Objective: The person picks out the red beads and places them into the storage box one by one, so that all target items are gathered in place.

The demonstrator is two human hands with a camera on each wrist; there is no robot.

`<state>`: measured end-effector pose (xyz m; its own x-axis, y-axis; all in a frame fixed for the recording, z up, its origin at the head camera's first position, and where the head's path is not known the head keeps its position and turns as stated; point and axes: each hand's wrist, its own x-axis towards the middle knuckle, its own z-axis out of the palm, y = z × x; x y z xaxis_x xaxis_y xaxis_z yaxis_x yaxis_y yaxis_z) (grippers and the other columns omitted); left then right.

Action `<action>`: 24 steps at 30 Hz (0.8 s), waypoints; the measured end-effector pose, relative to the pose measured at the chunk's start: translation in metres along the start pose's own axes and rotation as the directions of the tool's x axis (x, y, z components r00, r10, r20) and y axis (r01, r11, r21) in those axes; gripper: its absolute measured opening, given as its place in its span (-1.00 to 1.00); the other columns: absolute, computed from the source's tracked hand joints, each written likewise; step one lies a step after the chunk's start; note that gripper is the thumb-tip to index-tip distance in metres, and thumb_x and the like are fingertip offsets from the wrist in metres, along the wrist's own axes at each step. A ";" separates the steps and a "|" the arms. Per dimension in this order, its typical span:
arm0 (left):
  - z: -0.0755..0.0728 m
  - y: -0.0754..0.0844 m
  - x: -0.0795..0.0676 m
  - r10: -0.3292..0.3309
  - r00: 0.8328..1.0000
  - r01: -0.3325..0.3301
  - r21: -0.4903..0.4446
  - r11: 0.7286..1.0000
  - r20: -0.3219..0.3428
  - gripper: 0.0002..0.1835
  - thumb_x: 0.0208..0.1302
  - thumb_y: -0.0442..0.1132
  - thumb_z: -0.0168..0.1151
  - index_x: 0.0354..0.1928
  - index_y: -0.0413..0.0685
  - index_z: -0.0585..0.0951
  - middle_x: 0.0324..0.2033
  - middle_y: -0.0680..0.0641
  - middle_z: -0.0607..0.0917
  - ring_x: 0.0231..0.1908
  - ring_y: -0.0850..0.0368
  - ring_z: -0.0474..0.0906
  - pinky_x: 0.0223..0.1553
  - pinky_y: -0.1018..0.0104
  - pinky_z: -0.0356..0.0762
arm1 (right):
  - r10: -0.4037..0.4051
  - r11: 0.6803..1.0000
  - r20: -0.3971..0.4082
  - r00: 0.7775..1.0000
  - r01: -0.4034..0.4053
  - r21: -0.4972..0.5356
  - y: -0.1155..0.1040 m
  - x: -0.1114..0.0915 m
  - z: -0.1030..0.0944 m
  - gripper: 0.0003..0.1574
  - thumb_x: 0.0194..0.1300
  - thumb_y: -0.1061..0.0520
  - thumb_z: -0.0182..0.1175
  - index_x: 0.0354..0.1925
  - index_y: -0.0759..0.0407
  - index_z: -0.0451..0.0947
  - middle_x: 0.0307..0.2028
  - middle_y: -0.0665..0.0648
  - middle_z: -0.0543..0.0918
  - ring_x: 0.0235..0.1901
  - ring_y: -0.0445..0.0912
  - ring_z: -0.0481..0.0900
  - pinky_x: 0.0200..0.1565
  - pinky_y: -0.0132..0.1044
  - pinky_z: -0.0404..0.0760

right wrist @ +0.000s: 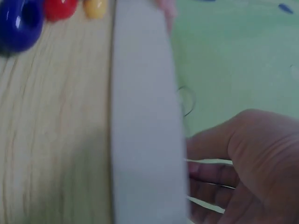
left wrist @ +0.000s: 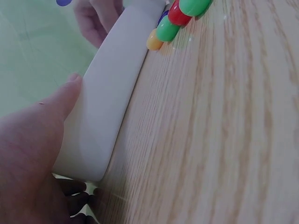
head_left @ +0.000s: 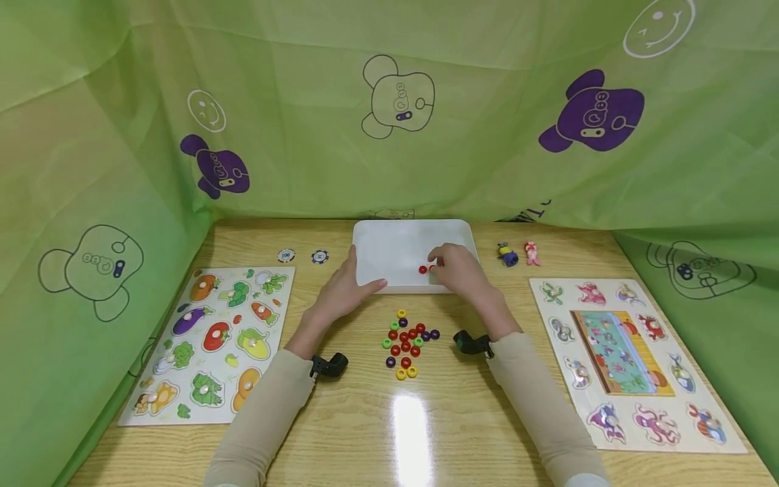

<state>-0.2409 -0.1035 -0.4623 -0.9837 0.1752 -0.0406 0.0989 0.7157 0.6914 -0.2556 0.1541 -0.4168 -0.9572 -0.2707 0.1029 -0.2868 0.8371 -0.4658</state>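
A shallow white tray [head_left: 395, 247] stands at the far side of the table. My left hand [head_left: 342, 287] holds its near left corner, thumb on the front rim and fingers along the left side. In the left wrist view, the thumb [left wrist: 70, 93] rests at the rim. My right hand [head_left: 459, 270] reaches over the near right part of the tray, fingers bent down, pinching a red ring bead [head_left: 433, 268] at the fingertips. Another red ring bead [head_left: 422, 270] lies beside it in the tray. The tray's wall [right wrist: 147, 116] hides the right fingertips in the right wrist view.
Several red, yellow, green and purple ring beads [head_left: 406, 362] lie on the table before the tray. A vegetable puzzle board [head_left: 228, 365] is left, a sea-animal board [head_left: 584, 399] right. Two chips [head_left: 286, 256] and two small figures [head_left: 506, 255] flank the tray. Green cloth [head_left: 304, 135] hangs around.
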 end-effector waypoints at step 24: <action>0.000 0.001 -0.001 -0.026 0.998 0.027 0.017 0.999 -0.050 0.29 -0.17 0.57 0.08 0.46 0.11 -0.28 0.44 -0.12 0.04 0.38 -0.13 0.11 0.25 -0.14 0.25 | -0.226 0.968 0.364 0.904 0.251 -0.023 -0.038 -0.063 0.017 -0.92 0.16 0.14 0.25 -0.37 -0.05 0.65 -0.42 -0.15 0.64 -0.46 -0.28 0.47 -0.35 -0.41 0.48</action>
<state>-0.2397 -0.1030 -0.4612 -0.9922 0.1223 -0.0228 0.0746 0.7313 0.6780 -0.1835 0.1317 -0.4208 -0.7855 -0.6068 -0.1215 -0.5190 0.7529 -0.4046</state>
